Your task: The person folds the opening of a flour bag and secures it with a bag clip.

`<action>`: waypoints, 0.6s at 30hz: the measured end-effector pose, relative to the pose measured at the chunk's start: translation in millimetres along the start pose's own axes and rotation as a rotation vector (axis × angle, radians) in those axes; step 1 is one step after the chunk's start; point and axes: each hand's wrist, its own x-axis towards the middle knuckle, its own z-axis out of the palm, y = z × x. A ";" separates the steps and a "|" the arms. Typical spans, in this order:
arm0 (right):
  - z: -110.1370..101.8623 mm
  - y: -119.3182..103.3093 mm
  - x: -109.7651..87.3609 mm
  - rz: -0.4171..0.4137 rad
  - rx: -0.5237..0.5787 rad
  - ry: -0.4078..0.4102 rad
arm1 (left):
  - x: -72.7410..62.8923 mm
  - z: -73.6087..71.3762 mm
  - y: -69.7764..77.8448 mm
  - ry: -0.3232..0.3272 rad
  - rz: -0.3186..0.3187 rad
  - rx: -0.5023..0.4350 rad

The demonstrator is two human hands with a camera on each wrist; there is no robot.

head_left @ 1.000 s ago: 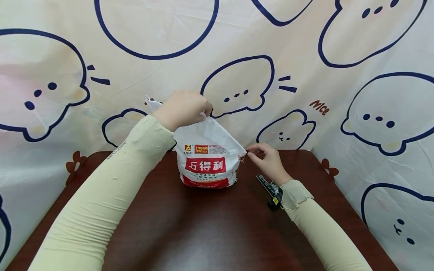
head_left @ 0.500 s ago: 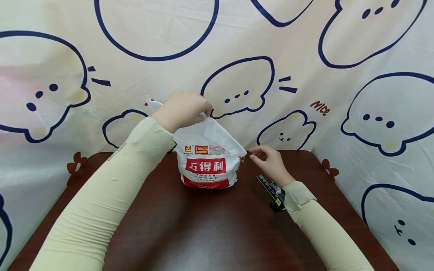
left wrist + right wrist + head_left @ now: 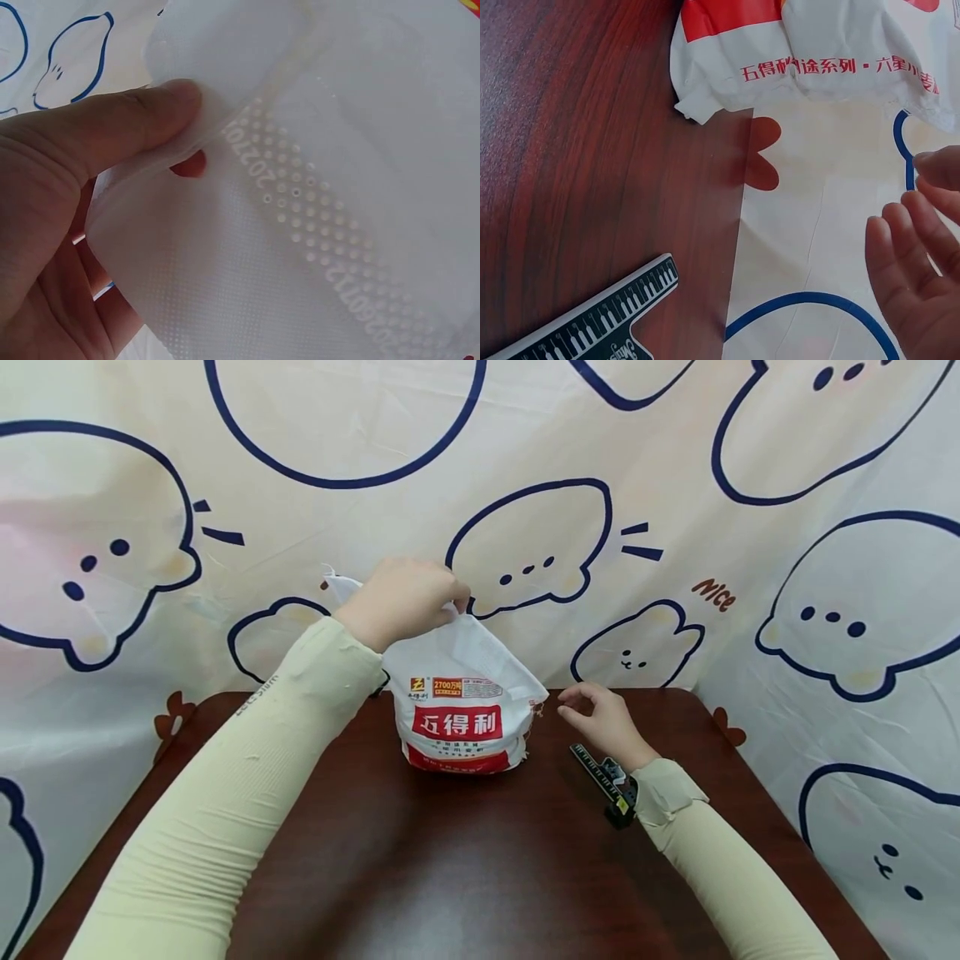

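A white flour bag (image 3: 457, 722) with red and gold printing stands on the brown table. My left hand (image 3: 408, 597) pinches its top edge, which slopes down to a corner on the right. In the left wrist view, the thumb (image 3: 142, 120) lies over the white bag's fold, with fingers behind and rows of embossed dots and digits alongside. My right hand (image 3: 603, 722) hovers just right of the bag's right corner, apart from it, holding nothing. Its fingers (image 3: 904, 247) are loosely bent in the right wrist view.
The dark brown table (image 3: 450, 852) meets a pale cloth backdrop (image 3: 360, 527) with blue cartoon outlines. By the right wrist is a black strip (image 3: 596, 768) with white marks. Loose threads hang at the bag's right side.
My right hand has let go of the bag's right corner and moved slightly right, away from it. The left hand keeps its hold on the top edge.
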 end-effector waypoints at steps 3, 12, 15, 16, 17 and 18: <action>-1.4 2.7 -0.9 0.019 -0.005 -0.007 | 0.4 0.1 0.6 0.002 0.002 -0.003; -4.7 6.4 -2.0 0.079 -0.022 -0.048 | -2.0 1.1 -0.7 0.009 -0.003 0.001; -5.3 7.3 -3.0 0.104 -0.027 -0.068 | -2.8 1.4 0.0 0.013 -0.002 0.002; -5.3 7.6 -3.2 0.113 -0.032 -0.073 | -3.3 1.2 0.3 0.015 -0.002 0.001; -5.2 7.9 -3.2 0.122 -0.036 -0.079 | -3.7 1.0 0.5 0.015 -0.002 0.001; -5.0 8.0 -3.2 0.131 -0.039 -0.084 | -4.1 0.8 0.7 0.016 -0.003 0.002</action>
